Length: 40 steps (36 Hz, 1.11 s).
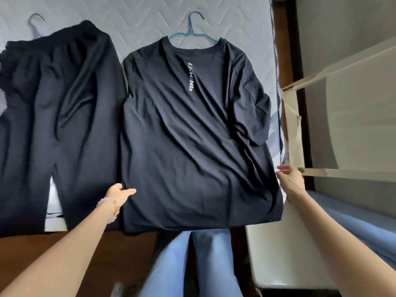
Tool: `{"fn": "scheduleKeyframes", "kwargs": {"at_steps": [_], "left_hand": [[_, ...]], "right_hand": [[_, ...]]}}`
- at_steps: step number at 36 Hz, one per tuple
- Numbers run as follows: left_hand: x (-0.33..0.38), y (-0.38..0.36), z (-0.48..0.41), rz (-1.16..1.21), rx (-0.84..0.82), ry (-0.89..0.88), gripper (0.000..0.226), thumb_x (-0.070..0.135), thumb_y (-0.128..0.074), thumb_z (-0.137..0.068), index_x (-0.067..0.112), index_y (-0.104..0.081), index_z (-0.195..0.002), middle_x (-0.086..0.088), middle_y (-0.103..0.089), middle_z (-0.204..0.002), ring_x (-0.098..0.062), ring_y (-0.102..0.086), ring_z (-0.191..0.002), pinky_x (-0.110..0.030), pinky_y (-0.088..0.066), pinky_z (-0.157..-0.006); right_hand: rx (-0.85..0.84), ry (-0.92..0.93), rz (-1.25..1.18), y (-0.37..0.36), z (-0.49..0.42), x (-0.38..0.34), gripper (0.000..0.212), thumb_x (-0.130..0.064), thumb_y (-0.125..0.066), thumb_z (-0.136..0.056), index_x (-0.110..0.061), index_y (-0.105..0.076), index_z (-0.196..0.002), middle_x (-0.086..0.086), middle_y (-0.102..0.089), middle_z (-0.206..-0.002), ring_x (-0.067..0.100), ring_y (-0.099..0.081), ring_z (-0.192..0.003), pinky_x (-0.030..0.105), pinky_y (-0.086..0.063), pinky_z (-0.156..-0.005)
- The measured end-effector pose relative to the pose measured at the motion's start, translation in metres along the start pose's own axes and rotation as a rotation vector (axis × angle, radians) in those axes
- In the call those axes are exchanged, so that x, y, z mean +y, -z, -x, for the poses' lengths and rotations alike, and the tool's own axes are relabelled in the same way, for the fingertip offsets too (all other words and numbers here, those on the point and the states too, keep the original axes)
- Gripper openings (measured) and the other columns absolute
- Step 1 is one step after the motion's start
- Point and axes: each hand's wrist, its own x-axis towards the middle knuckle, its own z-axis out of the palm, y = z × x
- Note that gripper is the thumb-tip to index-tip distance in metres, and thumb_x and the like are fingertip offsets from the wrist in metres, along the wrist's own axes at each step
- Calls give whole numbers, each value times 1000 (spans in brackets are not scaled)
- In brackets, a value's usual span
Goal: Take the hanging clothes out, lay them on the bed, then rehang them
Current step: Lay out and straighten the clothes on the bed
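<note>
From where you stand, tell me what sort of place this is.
Most likely a bedroom: a quilted mattress, a black T-shirt on a blue hanger, and black trousers laid beside it.

Person seen from above: both forearms bare, the left hand [119, 192] with a bracelet [111, 207] of pale beads and gold pieces at the wrist, the right hand [289, 175] with a thin chain [296, 183], and light blue jeans [192, 264] at bottom centre.
</note>
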Motion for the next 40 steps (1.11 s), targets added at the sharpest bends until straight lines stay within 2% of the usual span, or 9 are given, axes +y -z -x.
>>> {"fn": "scheduleKeyframes", "kwargs": {"at_steps": [3, 7, 10, 13, 16, 19, 25, 36, 40], "left_hand": [[32, 10, -6, 142, 8, -1, 84, 43, -67, -78, 23, -24, -147, -9, -48, -139, -15, -47, -60, -24, -35, -51], [80, 27, -19, 312, -37, -10, 86, 48, -69, -75, 31, -23, -146, -1, -39, -147, -20, -57, -88, -26, -36, -58], [116, 44, -29, 446, -75, 13, 90, 57, -70, -68, 33, -28, -144, 2, -56, -114, -14, -44, -59, -24, -37, -56], [148, 63, -40, 485, -92, 13, 89, 64, -70, -61, 32, -39, -138, -8, -62, -109, -23, -57, -74, -32, -45, -71], [176, 76, -54, 547, -167, 16, 76, 66, -68, -61, 21, -57, -122, -5, -63, -98, -19, -57, -78, -30, -46, -78], [200, 82, -71, 777, -333, -67, 54, 47, -65, -81, 14, -59, -123, -5, -61, -127, -19, -58, -112, -36, -41, -106], [232, 87, -86, 999, -496, -69, 43, 43, -47, -94, 14, -56, -126, -4, -59, -128, -19, -56, -117, -36, -42, -103], [250, 92, -92, 983, -461, -73, 29, 40, -49, -94, 18, -66, -101, 2, -76, -90, -14, -66, -92, -33, -46, -86], [258, 100, -92, 952, -525, -83, 35, 44, -54, -90, 18, -67, -108, -3, -74, -104, -19, -63, -104, -37, -47, -86]], "right_hand": [[-95, -33, -169, -12, -15, -34, 32, -11, -56, -82, -9, -59, -113, 9, -66, -107, 26, -62, -96, 41, -50, -92], [-102, -83, -355, -30, -35, -68, 43, -16, -59, -88, -4, -52, -129, 9, -60, -103, 19, -58, -96, 36, -51, -91], [-104, -189, -560, -41, -46, -95, 28, -19, -61, -89, -5, -58, -114, 7, -59, -96, 18, -57, -97, 25, -56, -73], [-86, -244, -699, -46, -58, -117, 33, -20, -63, -88, -4, -55, -116, 10, -53, -110, 21, -52, -107, 32, -53, -84], [-38, -280, -674, -44, -66, -136, 28, -27, -68, -84, -6, -59, -101, 9, -59, -92, 18, -63, -73, 25, -53, -56], [24, -300, -621, -41, -75, -148, 26, -30, -70, -81, -9, -55, -82, 6, -53, -69, 14, -54, -31, 12, -35, -31], [114, -194, -648, -21, -101, -165, 28, -10, -63, -87, -5, -59, -114, 8, -60, -90, 26, -58, -76, 21, -48, -46], [441, -94, -584, 81, -150, -177, 42, -9, -61, -87, -3, -54, -128, 12, -60, -124, 17, -54, -99, 24, -41, -87], [503, -146, -515, 87, -165, -176, 45, 0, -56, -84, -6, -53, -129, 14, -61, -127, 23, -59, -114, 23, -43, -95]]}}
